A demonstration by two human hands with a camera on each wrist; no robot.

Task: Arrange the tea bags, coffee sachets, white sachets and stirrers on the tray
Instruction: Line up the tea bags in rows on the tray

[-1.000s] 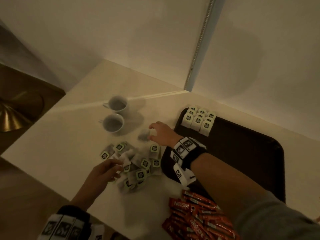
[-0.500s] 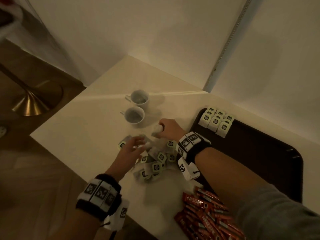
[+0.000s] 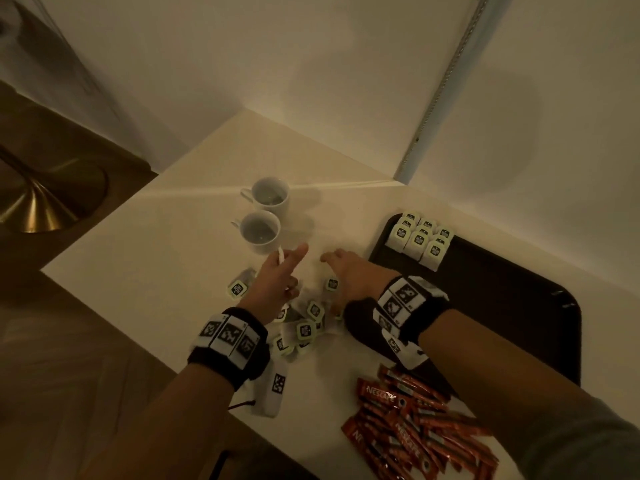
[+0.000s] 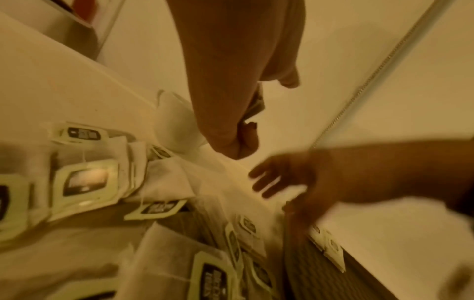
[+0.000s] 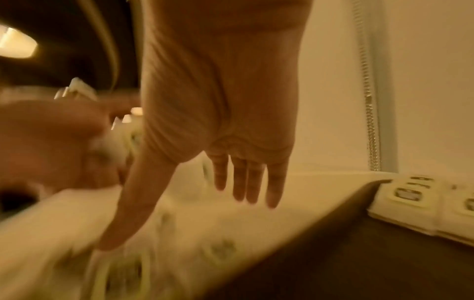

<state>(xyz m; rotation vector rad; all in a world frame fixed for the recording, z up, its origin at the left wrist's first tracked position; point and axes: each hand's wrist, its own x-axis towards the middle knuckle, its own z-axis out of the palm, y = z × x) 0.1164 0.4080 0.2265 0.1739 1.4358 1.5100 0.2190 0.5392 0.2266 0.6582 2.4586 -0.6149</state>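
Loose tea bags (image 3: 306,327) with green tags lie in a heap on the white table (image 3: 166,258), and the left wrist view shows the heap of tea bags (image 4: 87,182) close up. My left hand (image 3: 289,268) is raised over the heap's far edge near the cups and pinches one tea bag (image 3: 280,256) in curled fingers (image 4: 231,138). My right hand (image 3: 337,261) hovers just right of it, beside the dark tray (image 3: 502,323), with straight spread fingers (image 5: 246,182) holding nothing. Rows of tea bags (image 3: 420,237) stand in the tray's far left corner. Red coffee sachets (image 3: 415,431) lie near me.
Two white cups (image 3: 265,216) stand just beyond my left hand. Walls close the table's far side, with a metal strip (image 3: 446,84) in the corner. A brass lamp base (image 3: 38,199) is on the floor to the left. Most of the tray is bare.
My left hand has risen from the heap's left side and moved forward toward the cups with a tea bag. My right hand stayed beside the tray and spread its fingers.
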